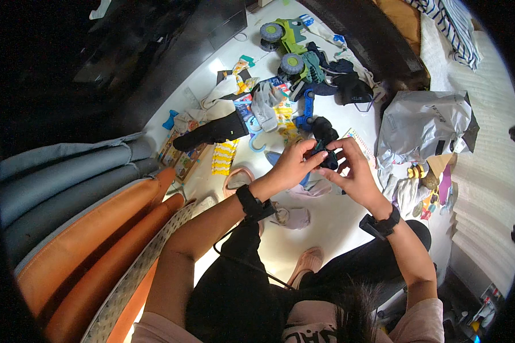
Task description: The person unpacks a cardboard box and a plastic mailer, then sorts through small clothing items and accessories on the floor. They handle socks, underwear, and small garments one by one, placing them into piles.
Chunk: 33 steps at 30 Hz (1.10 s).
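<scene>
Between my two hands, over the middle of the floor, is a small black bunched cloth item. Its exact kind is hard to make out. The fingers of my left hand pinch it from the left, thumb on top. My right hand grips its right side with thumb and fingers bent. Part of the cloth sticks up beyond my fingertips, and the rest is covered by them. Just past it lies a blue toy piece. Beneath my hands, partly hidden, are a blue item and a pale pink cloth.
A green toy truck with big grey wheels stands at the back. Clothes, a long black cloth and yellow-white striped cloth litter the floor. To the right lies a silver plastic bag; at left, stacked grey and orange cushions.
</scene>
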Tool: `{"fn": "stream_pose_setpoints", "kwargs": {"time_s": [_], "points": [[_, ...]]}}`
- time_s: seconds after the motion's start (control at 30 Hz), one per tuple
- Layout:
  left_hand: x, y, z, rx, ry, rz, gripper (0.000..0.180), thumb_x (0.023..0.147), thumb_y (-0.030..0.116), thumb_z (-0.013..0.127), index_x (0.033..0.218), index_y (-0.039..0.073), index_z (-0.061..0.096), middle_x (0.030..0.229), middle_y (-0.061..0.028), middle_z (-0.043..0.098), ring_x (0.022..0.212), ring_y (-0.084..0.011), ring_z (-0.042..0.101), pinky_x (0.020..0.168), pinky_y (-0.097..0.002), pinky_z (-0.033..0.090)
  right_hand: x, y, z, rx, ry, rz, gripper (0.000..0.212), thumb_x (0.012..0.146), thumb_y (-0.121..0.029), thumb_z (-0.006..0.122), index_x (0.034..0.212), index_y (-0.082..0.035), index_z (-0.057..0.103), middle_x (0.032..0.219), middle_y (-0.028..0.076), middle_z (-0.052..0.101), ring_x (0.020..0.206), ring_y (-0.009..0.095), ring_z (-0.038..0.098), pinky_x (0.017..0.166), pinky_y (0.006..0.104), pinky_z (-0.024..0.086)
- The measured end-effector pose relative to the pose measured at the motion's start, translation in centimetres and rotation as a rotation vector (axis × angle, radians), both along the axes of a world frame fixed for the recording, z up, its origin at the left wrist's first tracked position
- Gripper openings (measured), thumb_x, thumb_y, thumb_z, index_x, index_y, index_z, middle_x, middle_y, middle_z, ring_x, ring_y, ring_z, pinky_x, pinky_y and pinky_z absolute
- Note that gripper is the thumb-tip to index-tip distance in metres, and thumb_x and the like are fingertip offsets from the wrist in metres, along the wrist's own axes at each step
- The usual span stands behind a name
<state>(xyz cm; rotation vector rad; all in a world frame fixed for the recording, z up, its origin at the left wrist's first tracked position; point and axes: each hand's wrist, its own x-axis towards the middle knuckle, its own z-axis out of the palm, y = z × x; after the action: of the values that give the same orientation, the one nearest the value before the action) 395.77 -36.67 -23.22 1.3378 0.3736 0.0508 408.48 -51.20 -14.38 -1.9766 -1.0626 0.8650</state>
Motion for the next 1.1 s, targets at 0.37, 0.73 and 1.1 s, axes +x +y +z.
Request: {"fn": "stream_pose_setpoints", "kwargs": {"time_s": [0.37,0.73,1.1], "points": [[0.6,0.0,1.4,-0.072,-0.105,0.051,0.027,0.09,0.02,0.082,0.092,0.004,0.06,0.082,0.0042,0.059,0.073,-0.0033,0.052,0.064,-0.0224,0.044,1.0,-0.8,-0.8,-0.004,0.491,-0.148,0.014,0.095,-0.001,0.071,0.104,0.002,0.06,0.103,0.006,0.065,0.088,0.012,0.067,0.069,0.027,0.058],[0.6,-0.4,3.1,-0.34,-0.205,0.168,0.021,0.095,0.003,0.07,0.088,0.008,0.051,0.09,0.0062,0.049,0.081,-0.0002,0.047,0.071,-0.0193,0.042,2.7,0.1,-1.2,0.008,0.464,-0.404,0.015,0.092,0.003,0.063,0.088,-0.003,0.05,0.09,0.004,0.06,0.076,0.008,0.058,0.055,0.0236,0.05],[0.3,0.2,3.6,-0.256,-0.167,0.145,0.025,0.09,-0.001,0.07,0.099,0.007,0.048,0.089,0.0034,0.05,0.084,-0.0049,0.049,0.074,-0.0224,0.041,3.0,0.9,-0.2,0.128,0.366,-0.143,0.016,0.088,0.012,0.053,0.093,-0.001,0.061,0.086,0.001,0.059,0.083,0.009,0.057,0.07,0.0214,0.044]]}}
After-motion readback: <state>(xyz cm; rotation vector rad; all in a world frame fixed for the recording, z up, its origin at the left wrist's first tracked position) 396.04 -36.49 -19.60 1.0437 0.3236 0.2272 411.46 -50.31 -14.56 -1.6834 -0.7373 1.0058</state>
